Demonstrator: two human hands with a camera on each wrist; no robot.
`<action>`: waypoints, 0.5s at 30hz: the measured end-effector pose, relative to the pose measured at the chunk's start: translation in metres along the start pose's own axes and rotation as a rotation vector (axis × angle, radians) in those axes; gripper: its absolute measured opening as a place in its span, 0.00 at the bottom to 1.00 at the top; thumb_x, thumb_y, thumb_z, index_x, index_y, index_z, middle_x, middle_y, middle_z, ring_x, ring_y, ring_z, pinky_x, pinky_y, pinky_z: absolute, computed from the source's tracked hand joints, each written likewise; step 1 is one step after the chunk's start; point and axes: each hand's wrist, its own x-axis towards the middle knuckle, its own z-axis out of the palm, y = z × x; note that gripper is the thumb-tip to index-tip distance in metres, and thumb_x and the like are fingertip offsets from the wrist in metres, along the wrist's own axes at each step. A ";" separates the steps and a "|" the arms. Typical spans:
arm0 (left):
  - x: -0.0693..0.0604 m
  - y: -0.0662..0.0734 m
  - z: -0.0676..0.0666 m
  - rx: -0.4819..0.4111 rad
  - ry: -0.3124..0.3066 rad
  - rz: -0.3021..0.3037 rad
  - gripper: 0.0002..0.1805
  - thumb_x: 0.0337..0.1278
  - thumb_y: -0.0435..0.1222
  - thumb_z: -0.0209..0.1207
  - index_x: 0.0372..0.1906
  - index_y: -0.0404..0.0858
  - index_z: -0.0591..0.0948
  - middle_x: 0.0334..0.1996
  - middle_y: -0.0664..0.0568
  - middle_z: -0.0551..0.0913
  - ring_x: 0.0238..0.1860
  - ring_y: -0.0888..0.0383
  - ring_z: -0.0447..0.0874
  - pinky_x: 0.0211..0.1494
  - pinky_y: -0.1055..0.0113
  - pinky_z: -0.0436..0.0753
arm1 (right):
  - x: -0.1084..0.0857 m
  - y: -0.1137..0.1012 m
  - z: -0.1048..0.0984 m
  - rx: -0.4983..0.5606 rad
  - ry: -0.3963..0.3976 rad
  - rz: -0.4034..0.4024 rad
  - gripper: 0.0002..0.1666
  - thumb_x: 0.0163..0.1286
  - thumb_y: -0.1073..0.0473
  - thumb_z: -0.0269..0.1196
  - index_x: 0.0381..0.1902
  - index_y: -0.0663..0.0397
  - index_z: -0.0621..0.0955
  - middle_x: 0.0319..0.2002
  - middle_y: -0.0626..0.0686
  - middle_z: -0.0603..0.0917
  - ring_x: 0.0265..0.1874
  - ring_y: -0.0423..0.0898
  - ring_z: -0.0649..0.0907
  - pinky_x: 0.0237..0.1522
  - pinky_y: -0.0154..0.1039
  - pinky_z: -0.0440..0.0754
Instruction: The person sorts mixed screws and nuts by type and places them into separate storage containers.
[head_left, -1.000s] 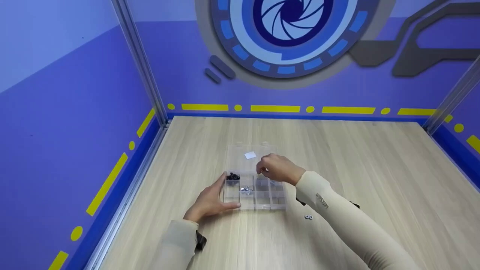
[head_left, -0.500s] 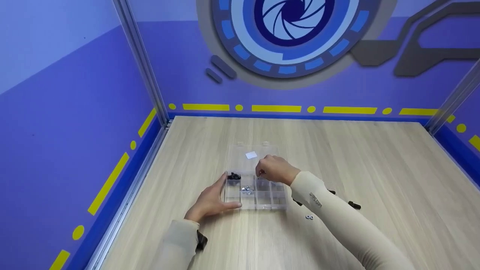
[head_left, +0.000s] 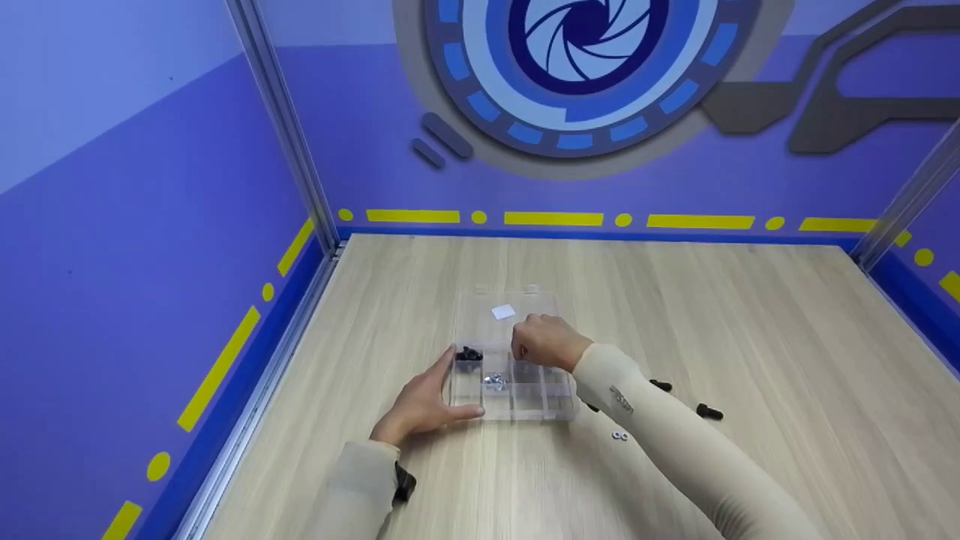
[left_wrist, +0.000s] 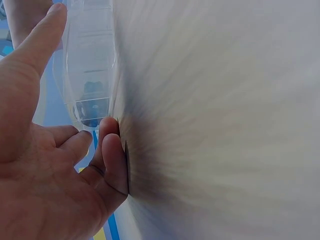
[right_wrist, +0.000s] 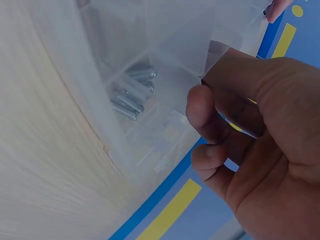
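Observation:
A clear compartment box [head_left: 527, 414] lies with its lid [head_left: 517, 300] folded back. My left hand [head_left: 421, 401] braces its front left corner, thumb straight along the front and fingers at the left side. My right hand [head_left: 551, 341] reaches down into a back compartment with bent fingers. A divider partly hides its fingertips in the right wrist view, so whether they pinch anything is hidden. Silver screws or pins [right_wrist: 132, 95] lie in a compartment beside that hand. Black small parts [head_left: 469, 353] fill the back left compartment, and small shiny metal pieces [head_left: 494, 381] lie in another.
Two hex nuts [head_left: 619, 436] lie on the wooden table [head_left: 750, 322] right of the box. Beyond the right forearm are black bolt-like pieces [head_left: 709, 411], one more [head_left: 661, 385] nearer the sleeve. Blue panels [head_left: 360, 135] wall the table at the back and sides.
My right hand has lowered slightly into the box, and its forearm has shifted left, uncovering black pieces on the table. The left hand stays at the box's corner.

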 end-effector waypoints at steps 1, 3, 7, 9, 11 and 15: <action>0.000 0.000 0.000 -0.001 0.001 0.001 0.66 0.46 0.61 0.75 0.84 0.42 0.50 0.80 0.42 0.59 0.76 0.39 0.61 0.76 0.45 0.66 | 0.000 0.000 0.000 -0.003 0.003 -0.001 0.13 0.55 0.75 0.68 0.25 0.53 0.91 0.26 0.48 0.88 0.20 0.43 0.74 0.28 0.48 0.86; 0.000 0.000 0.000 -0.004 0.004 0.003 0.66 0.46 0.61 0.75 0.84 0.41 0.50 0.80 0.41 0.59 0.76 0.39 0.61 0.76 0.45 0.66 | 0.001 0.000 0.000 -0.009 0.009 0.000 0.11 0.55 0.74 0.70 0.25 0.53 0.91 0.27 0.49 0.89 0.21 0.44 0.78 0.30 0.49 0.87; 0.000 0.001 0.000 -0.003 0.004 0.001 0.67 0.46 0.61 0.75 0.84 0.41 0.50 0.79 0.41 0.59 0.76 0.38 0.61 0.76 0.45 0.66 | 0.001 0.000 0.002 -0.026 0.014 0.003 0.09 0.54 0.72 0.72 0.26 0.53 0.91 0.29 0.51 0.90 0.25 0.49 0.84 0.31 0.50 0.88; -0.001 0.001 0.000 -0.003 0.003 -0.001 0.67 0.46 0.61 0.75 0.84 0.42 0.50 0.79 0.41 0.59 0.76 0.38 0.61 0.77 0.44 0.65 | 0.001 0.000 0.002 -0.030 0.007 0.012 0.07 0.55 0.70 0.73 0.27 0.52 0.92 0.30 0.52 0.90 0.27 0.51 0.85 0.32 0.50 0.88; -0.001 0.002 0.000 -0.003 0.001 -0.005 0.67 0.46 0.62 0.75 0.84 0.42 0.50 0.80 0.41 0.59 0.76 0.38 0.61 0.77 0.44 0.65 | 0.001 -0.001 0.002 -0.030 -0.003 0.022 0.07 0.56 0.69 0.73 0.28 0.52 0.92 0.30 0.53 0.90 0.28 0.51 0.86 0.33 0.50 0.88; -0.001 0.002 -0.001 -0.003 -0.003 -0.012 0.67 0.45 0.62 0.75 0.84 0.42 0.50 0.80 0.42 0.58 0.77 0.38 0.60 0.77 0.45 0.64 | 0.002 -0.001 0.002 -0.023 -0.020 0.037 0.06 0.59 0.68 0.73 0.30 0.52 0.92 0.32 0.53 0.90 0.30 0.52 0.87 0.35 0.50 0.88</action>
